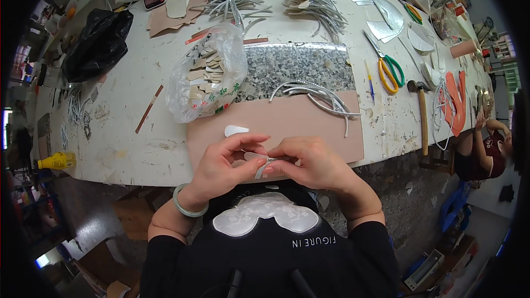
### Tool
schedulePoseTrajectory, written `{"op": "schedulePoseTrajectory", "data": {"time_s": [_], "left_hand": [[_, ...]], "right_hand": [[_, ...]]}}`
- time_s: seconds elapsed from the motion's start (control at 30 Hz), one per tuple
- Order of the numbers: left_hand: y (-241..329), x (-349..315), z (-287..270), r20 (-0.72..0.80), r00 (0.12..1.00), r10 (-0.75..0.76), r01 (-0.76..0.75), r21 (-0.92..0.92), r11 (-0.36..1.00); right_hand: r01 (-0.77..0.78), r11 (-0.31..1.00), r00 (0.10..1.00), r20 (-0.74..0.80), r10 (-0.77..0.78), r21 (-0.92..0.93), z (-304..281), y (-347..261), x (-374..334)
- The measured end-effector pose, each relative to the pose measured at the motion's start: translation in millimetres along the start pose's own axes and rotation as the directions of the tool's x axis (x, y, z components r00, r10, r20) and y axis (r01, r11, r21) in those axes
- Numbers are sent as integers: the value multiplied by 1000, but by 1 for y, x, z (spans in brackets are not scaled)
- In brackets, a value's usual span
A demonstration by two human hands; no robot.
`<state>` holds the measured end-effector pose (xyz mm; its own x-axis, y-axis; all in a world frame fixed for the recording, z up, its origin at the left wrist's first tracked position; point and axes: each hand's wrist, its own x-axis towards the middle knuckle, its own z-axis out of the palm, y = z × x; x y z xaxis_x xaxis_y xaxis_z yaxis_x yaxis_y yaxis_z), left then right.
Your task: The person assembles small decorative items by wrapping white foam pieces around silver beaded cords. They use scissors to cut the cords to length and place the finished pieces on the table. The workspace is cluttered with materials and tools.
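Near the front edge of the table, my left hand [231,157] pinches a small pale, rounded piece [253,156] between thumb and fingers. Right beside it, my right hand [309,160] is closed on a thin silver strip [260,173], whose end hangs down between my thumbs. The two pieces meet at my fingertips, and my fingers cover most of the strip. Just beyond my left hand, a white teardrop-shaped piece [237,130] lies on a pinkish-tan board [221,127]. Several curved silver strips [326,99] rest on that board farther back.
Behind my left hand stands a clear plastic bag [182,96] of beige pieces. A speckled stone slab [298,66] lies beyond the board. To the right are scissors [388,74] and a hammer [423,116]. Bundled silver strips [314,8] lie at the back. Another person [488,152] is at far right.
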<state>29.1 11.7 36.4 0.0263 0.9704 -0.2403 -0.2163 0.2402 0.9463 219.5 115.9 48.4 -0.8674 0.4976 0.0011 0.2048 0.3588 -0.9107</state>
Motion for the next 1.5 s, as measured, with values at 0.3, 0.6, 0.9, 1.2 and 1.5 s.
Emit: {"op": "schedulePoseTrajectory", "data": {"time_s": [0.3,0.6,0.9,1.2,1.5], "left_hand": [[4,-5,-18,-63,994,-87,70,-237,969],[-1,9,-39,113,889,445,-257,926,277],[-20,16,-40,156,875,458,-302,915,266],[-64,7,-73,-97,974,206,-159,357,921],[-37,6,-55,179,855,487,-437,754,490]], "right_hand": [[211,977,977,-35,-210,27,11,-3,1],[327,939,943,-100,-318,101,2,0,-4],[182,983,931,-317,-183,-33,54,39,28],[159,953,921,-309,-237,-258,89,56,44],[126,989,958,-248,-141,-78,79,56,43]]}}
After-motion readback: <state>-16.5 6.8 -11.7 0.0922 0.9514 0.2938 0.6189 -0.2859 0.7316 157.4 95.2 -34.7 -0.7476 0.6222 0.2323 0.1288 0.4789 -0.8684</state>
